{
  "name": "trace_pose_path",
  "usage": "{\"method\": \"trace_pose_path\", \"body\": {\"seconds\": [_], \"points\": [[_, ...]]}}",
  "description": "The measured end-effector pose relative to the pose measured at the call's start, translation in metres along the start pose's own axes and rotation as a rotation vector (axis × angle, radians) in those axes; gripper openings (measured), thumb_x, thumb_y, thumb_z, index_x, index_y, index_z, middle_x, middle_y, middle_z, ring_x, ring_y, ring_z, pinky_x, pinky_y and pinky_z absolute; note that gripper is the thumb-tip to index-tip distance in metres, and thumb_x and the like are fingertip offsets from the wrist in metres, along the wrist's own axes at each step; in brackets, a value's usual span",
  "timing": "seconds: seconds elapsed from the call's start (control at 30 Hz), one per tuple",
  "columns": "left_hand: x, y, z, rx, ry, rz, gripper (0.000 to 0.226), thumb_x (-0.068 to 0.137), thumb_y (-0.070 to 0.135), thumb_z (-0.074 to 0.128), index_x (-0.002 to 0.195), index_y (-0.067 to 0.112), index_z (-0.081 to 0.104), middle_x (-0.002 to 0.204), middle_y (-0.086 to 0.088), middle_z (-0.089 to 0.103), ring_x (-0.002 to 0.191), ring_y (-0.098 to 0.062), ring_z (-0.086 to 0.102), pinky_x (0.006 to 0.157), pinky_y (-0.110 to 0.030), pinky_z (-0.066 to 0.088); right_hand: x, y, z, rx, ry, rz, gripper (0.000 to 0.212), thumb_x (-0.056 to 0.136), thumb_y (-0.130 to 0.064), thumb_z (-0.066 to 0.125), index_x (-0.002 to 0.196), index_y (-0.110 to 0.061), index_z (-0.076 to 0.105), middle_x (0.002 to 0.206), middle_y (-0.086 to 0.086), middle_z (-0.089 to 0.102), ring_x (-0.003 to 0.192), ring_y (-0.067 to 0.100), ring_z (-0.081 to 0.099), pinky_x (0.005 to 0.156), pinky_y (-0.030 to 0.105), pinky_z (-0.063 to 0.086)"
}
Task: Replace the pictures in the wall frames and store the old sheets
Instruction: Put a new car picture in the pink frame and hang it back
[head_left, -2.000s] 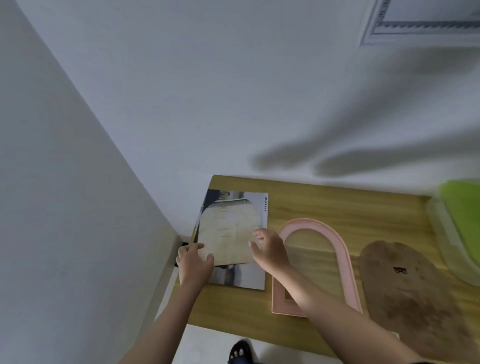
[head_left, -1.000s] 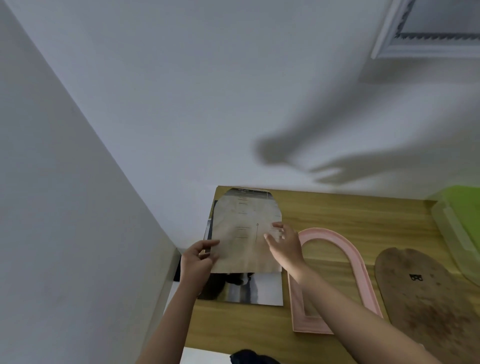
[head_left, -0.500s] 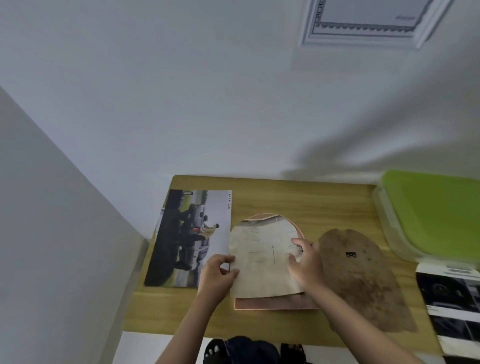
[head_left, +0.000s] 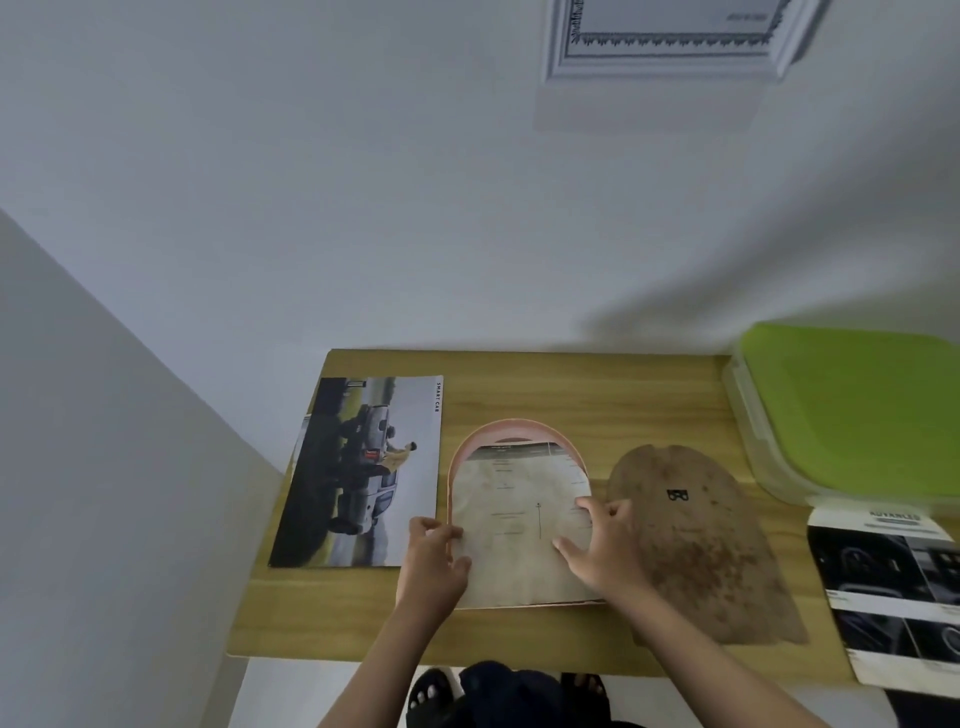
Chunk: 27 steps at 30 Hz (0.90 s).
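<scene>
We have the arch-cut sheet (head_left: 519, 540) lying over the pink arched frame (head_left: 514, 428), its printed side seemingly down. Our left hand (head_left: 434, 558) pinches its left edge with curled fingers; our right hand (head_left: 605, 545) presses its right side with fairly straight fingers. Just right of those fingers lies the brown backing board (head_left: 701, 545), not yet refitted. Left of our left hand lies a car picture (head_left: 358, 473). Further right sit a green-lidded box (head_left: 852, 405) and a brochure (head_left: 893, 587). On this wooden surface (head_left: 597, 384), seating, closing, hanging and storing remain.
</scene>
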<state>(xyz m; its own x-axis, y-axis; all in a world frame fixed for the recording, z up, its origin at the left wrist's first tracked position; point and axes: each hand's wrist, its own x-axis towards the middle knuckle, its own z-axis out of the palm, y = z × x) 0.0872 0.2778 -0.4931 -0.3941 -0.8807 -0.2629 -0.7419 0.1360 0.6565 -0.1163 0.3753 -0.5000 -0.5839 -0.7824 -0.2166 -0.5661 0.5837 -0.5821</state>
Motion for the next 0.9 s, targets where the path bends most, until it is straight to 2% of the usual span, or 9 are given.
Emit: {"method": "trace_pose_path", "body": {"seconds": [0.2, 0.3, 0.4, 0.47, 0.6, 0.73, 0.83, 0.9], "points": [[-0.004, 0.004, 0.001, 0.036, 0.040, -0.021, 0.036, 0.082, 0.016, 0.064, 0.117, 0.016, 0.057, 0.122, -0.002, 0.039, 0.085, -0.010, 0.052, 0.071, -0.016, 0.048, -0.003, 0.005, 0.001, 0.001, -0.006, -0.053, 0.059, 0.076, -0.046, 0.070, 0.125, -0.021, 0.048, 0.110, 0.003, 0.030, 0.097, 0.015, 0.040, 0.080, 0.018, 0.036], [-0.006, 0.014, 0.004, 0.044, 0.089, -0.008, 0.034, 0.081, 0.020, 0.065, 0.114, 0.019, 0.057, 0.120, 0.000, 0.040, 0.092, -0.012, 0.052, 0.070, -0.018, 0.049, -0.003, 0.008, -0.005, 0.038, 0.062, -0.065, 0.057, 0.077, -0.046, 0.069, 0.124, -0.019, 0.051, 0.111, 0.006, 0.034, 0.096, 0.017, 0.043, 0.075, 0.021, 0.041], [-0.008, 0.033, 0.011, -0.002, 0.075, 0.043, 0.029, 0.083, 0.021, 0.064, 0.112, 0.019, 0.058, 0.114, 0.004, 0.040, 0.097, -0.016, 0.056, 0.076, -0.021, 0.051, -0.006, 0.017, -0.016, 0.113, 0.148, -0.041, 0.053, 0.079, -0.044, 0.068, 0.123, -0.019, 0.053, 0.113, 0.006, 0.038, 0.102, 0.019, 0.044, 0.083, 0.026, 0.044], [-0.010, 0.049, 0.020, -0.043, 0.039, 0.093, 0.029, 0.084, 0.021, 0.064, 0.113, 0.019, 0.058, 0.112, 0.006, 0.041, 0.097, -0.013, 0.056, 0.076, -0.014, 0.047, -0.009, 0.026, -0.027, 0.147, 0.175, 0.017, 0.050, 0.081, -0.044, 0.065, 0.124, -0.021, 0.053, 0.114, 0.004, 0.039, 0.106, 0.019, 0.043, 0.088, 0.032, 0.044], [-0.016, 0.090, 0.048, -0.134, -0.076, 0.150, 0.038, 0.086, 0.021, 0.062, 0.123, 0.018, 0.051, 0.118, 0.004, 0.040, 0.100, -0.009, 0.053, 0.070, -0.006, 0.039, -0.017, 0.053, -0.055, 0.151, 0.228, 0.154, 0.045, 0.084, -0.041, 0.062, 0.125, -0.025, 0.052, 0.120, 0.004, 0.039, 0.108, 0.019, 0.044, 0.084, 0.030, 0.043], [-0.026, 0.129, 0.081, -0.162, -0.226, 0.178, 0.042, 0.087, 0.026, 0.060, 0.126, 0.018, 0.048, 0.125, 0.001, 0.044, 0.108, -0.011, 0.054, 0.082, -0.014, 0.043, -0.025, 0.090, -0.082, 0.125, 0.279, 0.260, 0.044, 0.085, -0.037, 0.061, 0.126, -0.022, 0.052, 0.124, 0.008, 0.040, 0.121, 0.025, 0.037, 0.094, 0.038, 0.039], [-0.032, 0.150, 0.105, -0.126, -0.306, 0.145, 0.049, 0.086, 0.028, 0.059, 0.131, 0.018, 0.043, 0.131, -0.001, 0.044, 0.120, -0.016, 0.048, 0.098, -0.024, 0.043, -0.026, 0.116, -0.097, 0.082, 0.275, 0.325, 0.047, 0.085, -0.038, 0.061, 0.128, -0.022, 0.050, 0.125, 0.010, 0.040, 0.124, 0.030, 0.034, 0.099, 0.045, 0.038], [-0.035, 0.159, 0.116, -0.087, -0.340, 0.093, 0.054, 0.085, 0.030, 0.059, 0.134, 0.017, 0.040, 0.131, -0.004, 0.044, 0.121, -0.020, 0.046, 0.100, -0.028, 0.042, -0.026, 0.129, -0.104, 0.067, 0.245, 0.350, 0.049, 0.085, -0.038, 0.061, 0.130, -0.022, 0.049, 0.127, 0.012, 0.040, 0.124, 0.032, 0.033, 0.100, 0.046, 0.038]]}}
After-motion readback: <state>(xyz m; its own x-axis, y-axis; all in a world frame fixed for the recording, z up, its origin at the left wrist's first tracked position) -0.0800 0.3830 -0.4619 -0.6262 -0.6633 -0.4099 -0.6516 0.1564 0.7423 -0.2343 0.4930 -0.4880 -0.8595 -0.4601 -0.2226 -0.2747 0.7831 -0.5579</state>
